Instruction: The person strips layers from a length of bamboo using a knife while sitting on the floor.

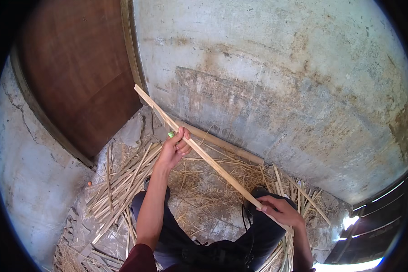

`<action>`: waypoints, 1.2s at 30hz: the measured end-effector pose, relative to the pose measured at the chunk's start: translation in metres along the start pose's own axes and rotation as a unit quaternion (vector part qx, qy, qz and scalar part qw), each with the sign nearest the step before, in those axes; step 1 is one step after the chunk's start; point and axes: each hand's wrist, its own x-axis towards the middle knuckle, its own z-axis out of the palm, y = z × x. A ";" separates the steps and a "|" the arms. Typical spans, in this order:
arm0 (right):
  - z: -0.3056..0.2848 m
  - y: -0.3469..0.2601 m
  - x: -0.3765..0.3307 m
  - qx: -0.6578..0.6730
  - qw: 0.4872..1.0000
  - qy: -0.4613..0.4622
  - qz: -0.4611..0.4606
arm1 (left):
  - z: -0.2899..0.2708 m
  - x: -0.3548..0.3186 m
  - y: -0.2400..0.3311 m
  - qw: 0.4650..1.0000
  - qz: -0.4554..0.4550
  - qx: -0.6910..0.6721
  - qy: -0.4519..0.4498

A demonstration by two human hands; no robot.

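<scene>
A long pale strip of wood or bamboo [217, 167] runs slantwise in front of me, from the upper left down to my right knee. My left hand [174, 147] is closed around its upper part, with the thumb lying along it. Beside that thumb shows a small bright green piece [171, 134]. A thin greyish edge, like a blade, lies along the strip just above; I cannot make out whether it belongs to the green piece. Over my right knee, my right hand [279, 211] pinches the strip near its lower end.
Many cut strips [122, 181] lie piled on the floor at left, and more strips [306, 199] at right. Fine shavings [195, 181] cover the ground between my legs. A thick pole [226, 147] rests along the foot of the stained wall [267, 90]. A brown door [77, 68] stands at far left.
</scene>
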 end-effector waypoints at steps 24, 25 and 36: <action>0.013 -0.043 0.079 0.118 0.960 0.226 -0.114 | 0.052 -0.016 -0.040 0.871 0.029 0.483 0.089; 0.016 -0.052 0.084 0.114 0.959 0.225 -0.128 | 0.058 -0.019 -0.048 0.872 0.038 0.483 0.069; 0.040 -0.115 0.089 -0.001 0.947 0.273 -0.169 | 0.071 -0.024 -0.066 0.814 0.025 0.579 -0.046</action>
